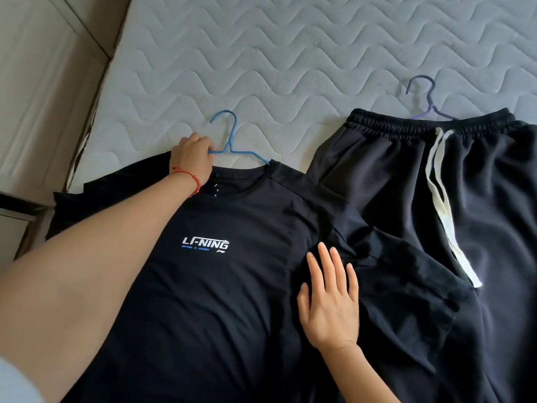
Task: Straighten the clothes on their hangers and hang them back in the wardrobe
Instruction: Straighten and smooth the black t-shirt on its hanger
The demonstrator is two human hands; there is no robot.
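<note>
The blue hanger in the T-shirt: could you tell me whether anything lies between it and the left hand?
Nothing does: the left hand is already on the blue hanger, fingers closed on its left arm beside the T-shirt collar.

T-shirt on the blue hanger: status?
Left hand gripping blue hanger at its shoulder. Right hand flat, open on black T-shirt. Shirt's right sleeve bunched against black trousers alongside. Nothing hung yet.

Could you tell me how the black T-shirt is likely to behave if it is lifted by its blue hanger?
The black T-shirt looks thin and creased, so it would probably drape limply. Its left shoulder seems off the blue hanger, gripped by the left hand, so it may slide off sideways.
</note>
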